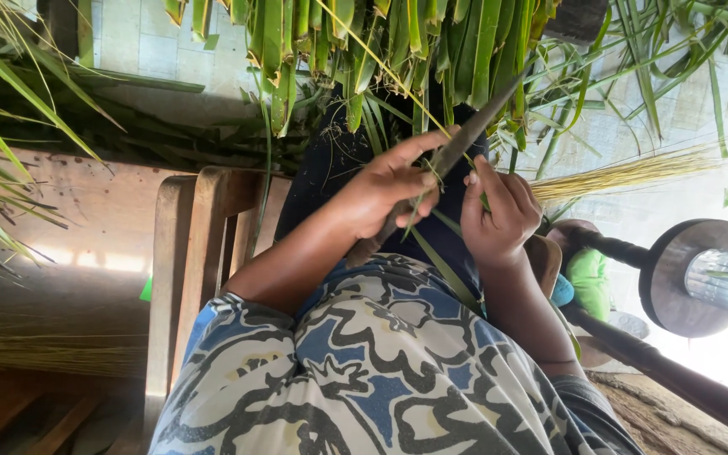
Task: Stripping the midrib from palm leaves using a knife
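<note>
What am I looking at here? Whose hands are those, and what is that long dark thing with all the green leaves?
The camera sits on a person's head and looks down, so you see that person's own two hands and patterned clothes from above. The left hand holds a long dark knife, gripped near the handle with the blade pointing away. The right hand pinches a thin green leaf strip close to the blade. Beyond the hands hang many long green palm leaves. To the right lies a bundle of thin yellowish sticks. The person sits by a wooden chair frame. At the right edge is a dark round stand with a shiny metal tube; I cannot tell what it is for.
</note>
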